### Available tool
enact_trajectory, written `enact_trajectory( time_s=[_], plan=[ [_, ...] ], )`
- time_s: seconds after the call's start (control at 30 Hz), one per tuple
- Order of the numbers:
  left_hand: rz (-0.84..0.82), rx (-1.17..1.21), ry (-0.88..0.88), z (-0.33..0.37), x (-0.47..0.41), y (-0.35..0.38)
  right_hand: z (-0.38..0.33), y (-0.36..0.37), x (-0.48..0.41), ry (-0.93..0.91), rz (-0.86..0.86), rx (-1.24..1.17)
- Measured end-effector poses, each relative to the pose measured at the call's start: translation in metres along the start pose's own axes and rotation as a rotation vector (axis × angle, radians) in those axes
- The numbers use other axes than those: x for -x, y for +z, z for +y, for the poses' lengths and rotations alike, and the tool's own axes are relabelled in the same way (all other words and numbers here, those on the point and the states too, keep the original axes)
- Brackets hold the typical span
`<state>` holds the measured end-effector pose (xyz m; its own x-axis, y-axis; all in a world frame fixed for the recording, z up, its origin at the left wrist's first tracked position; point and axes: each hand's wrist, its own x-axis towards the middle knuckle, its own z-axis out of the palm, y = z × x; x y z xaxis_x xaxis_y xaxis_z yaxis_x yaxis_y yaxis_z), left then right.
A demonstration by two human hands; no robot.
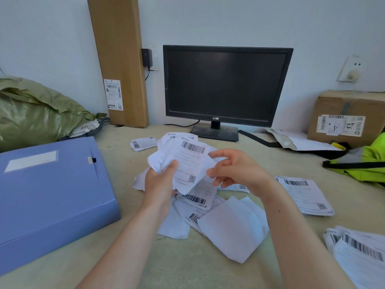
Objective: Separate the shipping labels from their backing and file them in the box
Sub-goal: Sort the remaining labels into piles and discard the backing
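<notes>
A crumpled bunch (161,161) of labels is being gripped above the table (198,274) by the left hand (160,182), with the thumb pressed across its front and the other fingers curled behind, mostly hidden. The front label (188,163) is being pinched at its right edge by the right hand (235,172), thumb below and fingertips above, the remaining fingers loosely curled. Judgement: the peel is best started at a corner and the sheet drawn off slowly and low, so the thin paper is not being torn. The left grip should be kept firm so only one layer is being lifted. The box (48,195) is lying shut at the left, clasp seemingly fastened, and will likely need opening before filing. The held label is showing white and creased, with a barcode at the top and a QR code low down. Whether backing is attached cannot be told. A loose pile (198,200) is lying beneath the hands, with blank sheets (231,232) at its near side, and a flatter stack (304,195) is lying to the right.
</notes>
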<state>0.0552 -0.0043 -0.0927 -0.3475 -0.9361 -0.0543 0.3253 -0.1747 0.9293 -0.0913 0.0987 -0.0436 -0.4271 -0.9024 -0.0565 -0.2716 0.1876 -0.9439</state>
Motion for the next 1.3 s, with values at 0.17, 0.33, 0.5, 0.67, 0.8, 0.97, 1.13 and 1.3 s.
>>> enact_trajectory(
  time_s=[0.17, 0.33, 0.5, 0.67, 0.8, 0.97, 1.13, 1.3],
  plan=[
    [0.133, 0.065, 0.088, 0.004, -0.001, -0.003, -0.001, 0.001, -0.002, -0.048, 0.279, -0.025],
    [0.066, -0.008, 0.109, 0.002, 0.002, 0.002, -0.002, 0.013, -0.002, -0.026, 0.185, -0.047],
    [0.092, -0.005, 0.145, 0.002, 0.001, 0.000, -0.001, 0.010, -0.006, -0.077, 0.384, -0.109],
    [0.120, 0.052, 0.103, 0.003, 0.001, -0.003, -0.004, 0.002, -0.001, -0.188, 0.502, -0.478],
    [0.071, 0.094, 0.064, 0.003, 0.003, 0.000, -0.010, 0.003, 0.002, -0.235, 0.431, -0.588],
    [0.022, 0.109, 0.046, 0.004, 0.005, 0.002, -0.007, 0.009, -0.003, -0.217, 0.411, -0.398],
    [-0.011, 0.127, 0.050, 0.007, 0.007, 0.004, -0.003, 0.010, -0.006, -0.173, 0.410, -0.315],
    [-0.108, 0.105, 0.076, 0.003, 0.007, 0.006, -0.004, 0.014, -0.006, -0.164, 0.355, -0.157]
  ],
)
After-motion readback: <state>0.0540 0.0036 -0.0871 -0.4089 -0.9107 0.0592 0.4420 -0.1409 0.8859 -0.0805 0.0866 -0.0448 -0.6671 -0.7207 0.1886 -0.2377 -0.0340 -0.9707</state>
